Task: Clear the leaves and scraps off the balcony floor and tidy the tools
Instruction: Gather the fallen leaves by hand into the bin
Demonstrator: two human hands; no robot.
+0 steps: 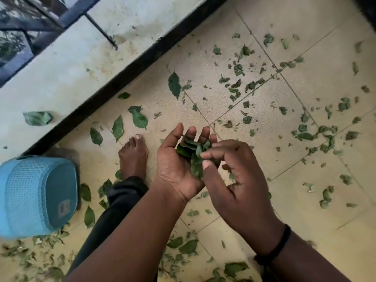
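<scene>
Right hand (pixel 230 169), nearest the camera, sits just right of the left hand (pixel 179 159) and partly over it; its thumb and forefinger pinch a leaf at the edge of the bunch (pixel 193 153). A black band circles the right wrist. Left hand is palm up, fingers loosely cupped around the bunch, which lies across the palm with its long axis running from the heel of the hand toward the fingertips. Leaves in the bunch are dark green, glossy, overlapping, some folded. Judgement: gathering step, the right hand feeding pickings into the left; most of the job remains. Loose leaves (pixel 295 94) cover the floor (pixel 305 21), whole ones near the bare foot (pixel 133 155) to the left, smaller torn curled scraps thicker to the right and beyond the hands, so the right hand is the nearer one for the next pickup. A blue bin (pixel 34 194) lies on its side at left, near the foot. Farther off, a dark curb edges the tiles, then a pale ledge (pixel 67 64) carrying one leaf, then railing. No tools visible.
</scene>
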